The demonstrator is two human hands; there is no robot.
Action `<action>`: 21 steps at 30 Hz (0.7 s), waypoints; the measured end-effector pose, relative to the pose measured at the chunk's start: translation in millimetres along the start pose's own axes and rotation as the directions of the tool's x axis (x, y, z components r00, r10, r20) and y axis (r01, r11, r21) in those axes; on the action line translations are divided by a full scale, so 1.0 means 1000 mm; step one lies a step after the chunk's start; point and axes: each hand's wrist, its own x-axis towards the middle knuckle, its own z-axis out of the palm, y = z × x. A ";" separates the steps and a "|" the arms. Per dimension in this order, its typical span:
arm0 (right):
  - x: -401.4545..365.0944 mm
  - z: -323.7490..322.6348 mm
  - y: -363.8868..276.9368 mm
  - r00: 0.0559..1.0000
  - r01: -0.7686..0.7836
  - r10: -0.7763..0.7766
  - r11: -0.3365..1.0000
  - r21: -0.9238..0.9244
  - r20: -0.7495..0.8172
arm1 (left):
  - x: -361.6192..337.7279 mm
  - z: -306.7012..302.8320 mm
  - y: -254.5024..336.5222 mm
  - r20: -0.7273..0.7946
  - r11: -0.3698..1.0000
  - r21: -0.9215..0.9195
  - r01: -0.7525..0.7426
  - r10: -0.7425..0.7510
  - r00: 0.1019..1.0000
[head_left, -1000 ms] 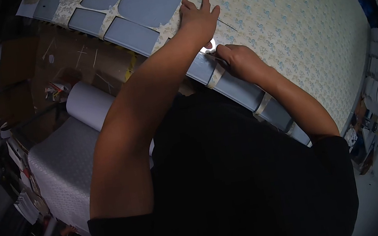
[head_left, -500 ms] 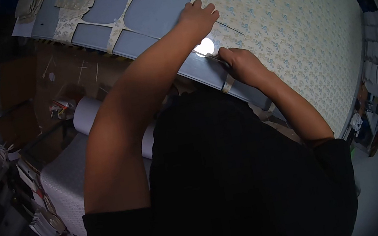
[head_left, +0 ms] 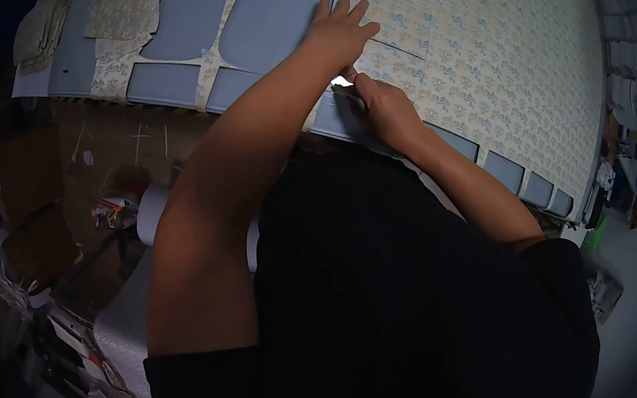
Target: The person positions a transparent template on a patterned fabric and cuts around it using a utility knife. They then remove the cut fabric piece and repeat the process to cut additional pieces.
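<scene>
A cream sheet [head_left: 497,62] with a small blue and tan print lies over a grey-blue table surface [head_left: 277,14], which shows through several cut-out openings. My left hand [head_left: 342,33] rests palm down on the sheet with its fingers spread, beside the large rounded opening. Close below it, my right hand [head_left: 390,114] is closed around a narrow dark object that I cannot make out; most of it is hidden by the fingers. A bright white spot [head_left: 341,80] glares between the two hands. A thin dark slit [head_left: 399,49] runs through the sheet to the right of my left hand.
Cut patterned pieces [head_left: 126,8] lie at the table's far left, next to a folded stack [head_left: 40,30]. Below the near edge are a white roll [head_left: 154,212] and brown boards [head_left: 31,174]. Assorted clutter [head_left: 630,166] stands beyond the right edge.
My left hand's fingers have spread wider. My right hand has shifted left and up, nearer the left hand. The view has moved, exposing more small openings along the near edge at right.
</scene>
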 end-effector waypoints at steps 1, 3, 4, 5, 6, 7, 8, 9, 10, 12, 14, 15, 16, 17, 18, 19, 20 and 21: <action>0.001 0.004 -0.002 0.998 -0.062 0.062 0.998 0.003 -0.010 | 0.001 0.000 -0.001 0.013 1.000 -0.008 -0.002 0.002 1.000; 0.004 0.012 -0.008 0.994 -0.087 0.088 0.996 0.025 -0.058 | 0.017 0.033 -0.009 -0.084 0.999 -0.028 -0.031 0.028 0.996; 0.006 0.015 -0.010 0.989 -0.104 0.108 0.993 0.051 -0.103 | 0.023 0.045 -0.013 -0.179 0.998 -0.045 -0.053 0.044 0.983; 0.007 0.017 -0.011 0.988 -0.110 0.115 0.993 0.049 -0.107 | 0.021 0.041 -0.013 -0.179 0.997 -0.046 -0.060 0.051 0.982; 0.008 0.019 -0.013 0.984 -0.133 0.137 0.990 0.043 -0.116 | 0.020 0.037 -0.013 -0.156 0.996 -0.062 -0.067 0.057 0.986; 0.010 0.021 -0.014 0.979 -0.154 0.157 0.987 0.037 -0.127 | 0.019 0.033 -0.013 -0.134 0.994 -0.077 -0.073 0.062 0.989; 0.010 0.021 -0.016 0.978 -0.158 0.161 0.987 0.034 -0.131 | 0.020 0.033 -0.014 -0.136 0.994 -0.077 -0.079 0.068 0.988; 0.009 0.021 -0.018 0.975 -0.171 0.173 0.985 0.027 -0.138 | 0.021 0.033 -0.015 -0.126 0.993 -0.078 -0.091 0.081 0.989; 0.010 0.020 -0.019 0.972 -0.182 0.183 0.983 0.021 -0.147 | 0.022 0.033 -0.016 -0.117 0.992 -0.078 -0.102 0.093 0.989; 0.012 0.012 -0.019 0.979 -0.114 0.117 0.993 0.025 -0.167 | 0.020 0.020 -0.016 -0.075 0.991 -0.085 -0.103 0.096 0.993; 0.010 0.003 -0.015 0.983 -0.048 0.053 0.998 0.033 -0.177 | 0.016 0.008 -0.013 -0.024 0.990 -0.101 -0.099 0.097 0.995; 0.013 -0.003 -0.008 0.993 -0.081 0.086 0.994 0.068 -0.081 | 0.015 -0.001 -0.013 0.052 0.994 -0.075 -0.081 0.085 0.995; 0.017 -0.010 -0.001 0.994 -0.113 0.112 0.989 0.098 0.017 | 0.014 -0.009 -0.013 0.124 0.997 -0.048 -0.061 0.067 0.990; 0.020 -0.017 0.003 0.995 -0.102 0.101 0.990 0.095 0.017 | 0.017 -0.007 -0.015 0.119 0.998 -0.045 -0.052 0.057 0.991; 0.024 -0.025 0.007 0.999 -0.028 0.025 0.996 0.089 0.037 | 0.019 -0.004 -0.017 0.108 0.998 -0.019 -0.066 0.068 0.992; 0.028 -0.030 0.010 0.997 0.045 -0.050 0.995 0.088 0.057 | 0.020 -0.001 -0.020 0.101 0.997 0.008 -0.080 0.079 0.992; 0.032 -0.036 0.012 0.996 0.057 -0.063 0.994 0.092 0.058 | 0.019 -0.002 -0.021 0.101 0.998 0.012 -0.068 0.066 0.993; 0.035 -0.041 0.014 0.989 0.091 -0.095 0.995 0.045 0.115 | 0.018 -0.002 -0.022 0.096 0.997 0.000 -0.075 0.074 0.993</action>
